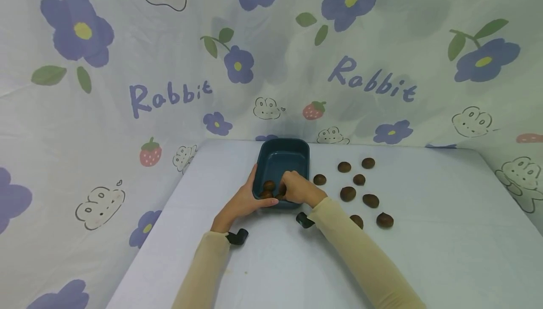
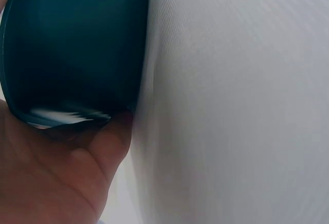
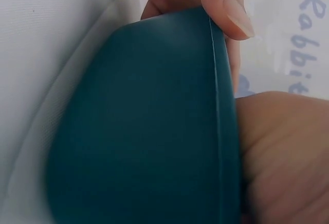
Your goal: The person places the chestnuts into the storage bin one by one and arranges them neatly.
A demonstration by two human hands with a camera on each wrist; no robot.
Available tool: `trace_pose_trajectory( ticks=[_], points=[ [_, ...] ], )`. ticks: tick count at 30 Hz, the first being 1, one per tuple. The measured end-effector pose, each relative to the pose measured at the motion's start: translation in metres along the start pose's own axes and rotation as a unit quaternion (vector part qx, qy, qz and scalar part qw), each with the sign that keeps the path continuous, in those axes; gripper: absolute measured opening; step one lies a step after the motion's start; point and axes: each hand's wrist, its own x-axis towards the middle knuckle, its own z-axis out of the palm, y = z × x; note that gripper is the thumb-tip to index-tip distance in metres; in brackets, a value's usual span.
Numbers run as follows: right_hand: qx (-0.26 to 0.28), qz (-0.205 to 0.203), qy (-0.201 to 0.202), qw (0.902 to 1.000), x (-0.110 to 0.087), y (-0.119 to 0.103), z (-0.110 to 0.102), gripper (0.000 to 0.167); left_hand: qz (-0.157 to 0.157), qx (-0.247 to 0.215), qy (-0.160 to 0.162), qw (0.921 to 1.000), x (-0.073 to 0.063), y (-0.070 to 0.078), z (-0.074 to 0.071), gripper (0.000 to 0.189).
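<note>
At the near rim (image 1: 292, 204) of the tray (image 1: 307, 167), left hand (image 1: 246, 200) grips; inside, right hand (image 1: 299, 187) curls, hold unclear.

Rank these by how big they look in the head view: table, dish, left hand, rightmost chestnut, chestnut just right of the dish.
1. Table
2. Dish
3. Left hand
4. Rightmost chestnut
5. Chestnut just right of the dish

The rightmost chestnut sits nearer the camera, so their true order is unsure.

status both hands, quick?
Left hand: holding the teal dish at its near left corner, thumb over the rim.
Right hand: inside the dish, fingertips hidden; can't tell if it holds a chestnut.
</note>
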Motion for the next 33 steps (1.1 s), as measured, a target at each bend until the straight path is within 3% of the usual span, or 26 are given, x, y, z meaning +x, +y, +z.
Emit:
trace_pose_trajectory(
  ticks=[7,14,23,33],
  points=[
    [0.038,-0.031,0.031,0.9983,-0.008,0.001,-0.009,0.018,-0.012,-0.003,0.002,0.9999,0.000,-0.001,0.000,0.136],
    [0.081,-0.052,0.062,0.9934,-0.033,0.003,-0.038,0.026,-0.013,-0.002,0.002,0.9999,0.000,-0.001,0.001,0.137],
    [0.130,-0.038,0.129,0.9824,-0.076,0.018,-0.075,0.027,0.000,-0.003,0.005,1.0000,0.000,0.000,0.001,0.136],
    [0.113,0.019,0.188,0.9754,-0.118,0.064,-0.097,0.024,-0.009,0.004,0.003,1.0000,0.001,0.000,0.001,0.137]
  ],
)
